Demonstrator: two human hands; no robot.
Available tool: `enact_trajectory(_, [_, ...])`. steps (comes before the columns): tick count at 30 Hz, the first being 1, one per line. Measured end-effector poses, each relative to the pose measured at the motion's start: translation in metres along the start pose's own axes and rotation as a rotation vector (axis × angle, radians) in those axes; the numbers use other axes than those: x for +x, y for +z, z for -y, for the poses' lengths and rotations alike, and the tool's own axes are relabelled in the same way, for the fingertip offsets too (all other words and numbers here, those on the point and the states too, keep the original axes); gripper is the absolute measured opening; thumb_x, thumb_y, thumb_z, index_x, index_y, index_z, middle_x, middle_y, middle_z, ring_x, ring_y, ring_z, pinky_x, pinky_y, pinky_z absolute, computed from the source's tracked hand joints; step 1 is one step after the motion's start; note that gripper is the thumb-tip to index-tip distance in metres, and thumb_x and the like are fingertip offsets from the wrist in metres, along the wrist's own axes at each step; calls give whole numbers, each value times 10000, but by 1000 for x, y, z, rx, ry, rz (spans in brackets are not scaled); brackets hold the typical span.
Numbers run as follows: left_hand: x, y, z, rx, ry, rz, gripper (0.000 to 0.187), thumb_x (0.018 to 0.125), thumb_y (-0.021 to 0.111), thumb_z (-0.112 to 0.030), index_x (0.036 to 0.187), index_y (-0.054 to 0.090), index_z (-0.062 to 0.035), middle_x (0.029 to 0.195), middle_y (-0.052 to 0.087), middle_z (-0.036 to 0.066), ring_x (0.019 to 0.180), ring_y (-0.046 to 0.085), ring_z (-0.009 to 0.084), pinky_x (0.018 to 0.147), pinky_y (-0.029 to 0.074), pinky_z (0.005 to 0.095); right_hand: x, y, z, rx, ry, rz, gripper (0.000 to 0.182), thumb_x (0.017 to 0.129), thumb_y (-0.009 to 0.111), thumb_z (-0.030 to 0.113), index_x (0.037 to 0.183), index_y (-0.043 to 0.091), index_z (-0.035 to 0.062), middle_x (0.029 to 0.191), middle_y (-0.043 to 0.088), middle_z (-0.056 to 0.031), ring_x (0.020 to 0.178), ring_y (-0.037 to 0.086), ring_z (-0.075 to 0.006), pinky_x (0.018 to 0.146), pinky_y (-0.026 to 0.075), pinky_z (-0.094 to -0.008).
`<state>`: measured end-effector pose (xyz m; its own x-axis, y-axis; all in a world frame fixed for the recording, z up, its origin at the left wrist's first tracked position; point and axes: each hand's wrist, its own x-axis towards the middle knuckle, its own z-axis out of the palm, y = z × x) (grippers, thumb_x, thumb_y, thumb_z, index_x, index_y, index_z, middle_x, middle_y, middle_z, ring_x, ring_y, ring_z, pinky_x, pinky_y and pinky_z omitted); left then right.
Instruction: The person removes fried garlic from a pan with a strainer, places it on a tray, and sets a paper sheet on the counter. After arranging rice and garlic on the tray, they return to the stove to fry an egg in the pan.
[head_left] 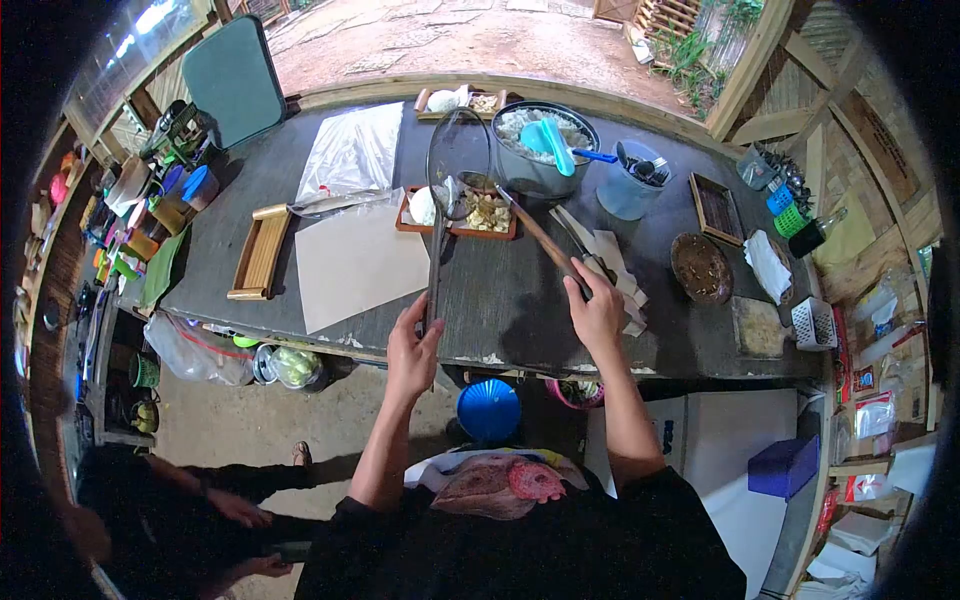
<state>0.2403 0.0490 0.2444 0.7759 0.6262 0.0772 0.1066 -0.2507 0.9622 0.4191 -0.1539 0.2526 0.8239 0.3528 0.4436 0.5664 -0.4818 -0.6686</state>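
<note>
Black shirt cloth (640, 560) fills the bottom of the head view, and both forearms reach forward from it over the dark surface (480, 300). Beyond the hands lies the food tray (490, 236), its long axis running left to right: straight ahead and slightly right of the left hand (412, 350), ahead and to the left of the right hand (597, 312). The left hand looks a little nearer to it. Fingers wrapped around its handle, that hand grips a long strainer (436, 255), pointing almost directly away; the round mesh head reaches past the tray. The right hand is closed on a wooden-handled tool (540, 235), slanting forward and leftward, its far end near the tray's right part, just in front of the rice pot (525, 175). Both wrists look fairly straight, and the two tools converge away from the body.
</note>
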Motion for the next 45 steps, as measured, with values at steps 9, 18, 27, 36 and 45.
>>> enact_trajectory(9, [0,-2,-7,10,8,1,447,840,569,-66,1257,460,56,1087,562,172,1016,548,222,873,419,308,-1,-9,6,-62,-4,53,312,834,610,224,1103,626,66,968,643,-182,905,608,-341,783,465,-384])
enact_trajectory(18, [4,2,12,31,89,1,474,858,570,-84,1292,429,44,1004,546,73,714,491,92,600,415,230,6,2,-3,-87,-98,-29,302,833,614,210,1092,624,55,910,639,-165,817,608,-345,700,473,-411])
enact_trajectory(27, [7,-2,5,4,-7,-2,447,834,580,-82,1249,472,40,1087,557,170,1031,544,240,892,413,318,-1,-12,1,-70,-15,36,319,829,618,226,1096,626,51,989,644,-177,932,610,-336,810,467,-377])
enact_trajectory(36, [7,-1,-1,-30,50,10,455,833,578,-70,1250,458,69,1127,548,180,1052,542,241,904,411,320,-3,-12,1,-60,33,50,316,833,617,218,1095,627,42,1034,638,-176,954,612,-322,829,464,-365])
enact_trajectory(45, [7,0,0,32,61,8,463,832,578,-75,1260,456,55,1122,545,188,1036,548,253,886,421,329,-2,-11,1,-31,5,-21,294,826,623,196,1077,635,43,1004,644,-183,945,617,-321,811,468,-366])
